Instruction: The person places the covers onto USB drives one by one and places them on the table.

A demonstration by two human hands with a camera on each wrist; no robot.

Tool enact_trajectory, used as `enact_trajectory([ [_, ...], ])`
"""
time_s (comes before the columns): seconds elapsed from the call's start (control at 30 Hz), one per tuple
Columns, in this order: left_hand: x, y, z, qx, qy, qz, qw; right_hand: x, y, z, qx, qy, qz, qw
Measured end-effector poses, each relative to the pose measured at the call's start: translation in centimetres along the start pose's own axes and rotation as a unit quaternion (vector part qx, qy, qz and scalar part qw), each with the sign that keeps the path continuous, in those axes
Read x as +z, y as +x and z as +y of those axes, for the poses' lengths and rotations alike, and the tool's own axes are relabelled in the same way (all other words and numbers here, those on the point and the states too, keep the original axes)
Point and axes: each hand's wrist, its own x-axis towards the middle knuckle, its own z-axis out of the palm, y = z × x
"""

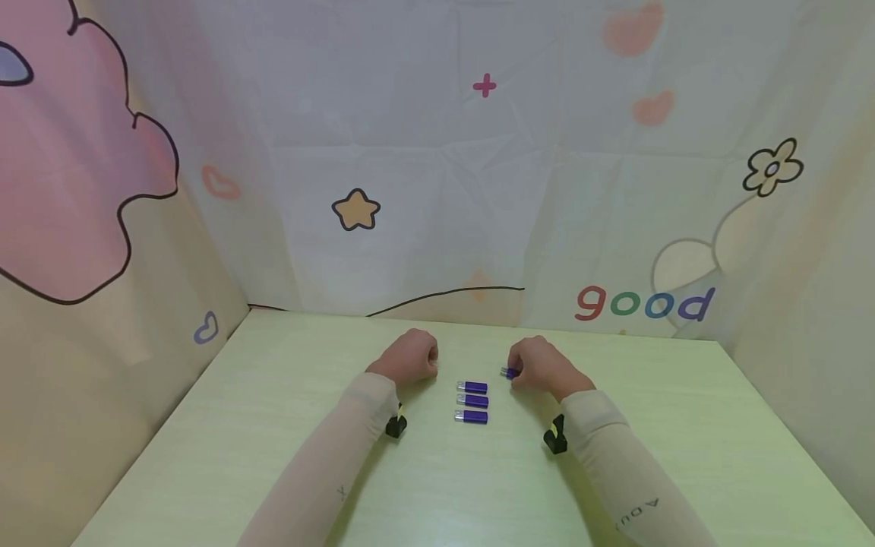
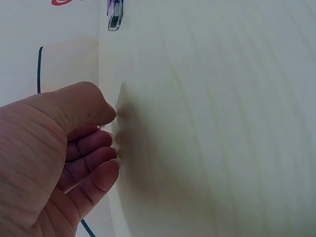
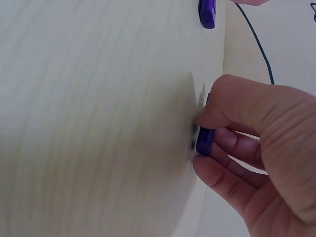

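Three purple USB drives with clear caps lie in a column between the hands: a far one, a middle one and a near one. To their right, the right hand pinches another purple USB drive between thumb and fingers, close over the table. That drive's silver plug points left. Left of the column, the left hand is curled low over the table, thumb and fingertips close together around a small clear piece, mostly hidden by the fingers.
The pale wood-grain table ends at a hanging printed cloth behind and at both sides. Black wrist mounts sit under the left sleeve and the right sleeve.
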Motion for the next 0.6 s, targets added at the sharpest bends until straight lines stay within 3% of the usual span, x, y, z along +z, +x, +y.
enact_trajectory([
  [0.3,0.1,-0.5,0.2,0.012,0.001,0.024,0.9996,0.3,-0.6,0.0,-0.021,0.007,0.018,0.9996],
  [0.6,-0.3,-1.5,0.5,0.007,-0.025,0.026,0.9993,0.4,-1.5,0.0,-0.049,0.027,0.045,0.9974],
])
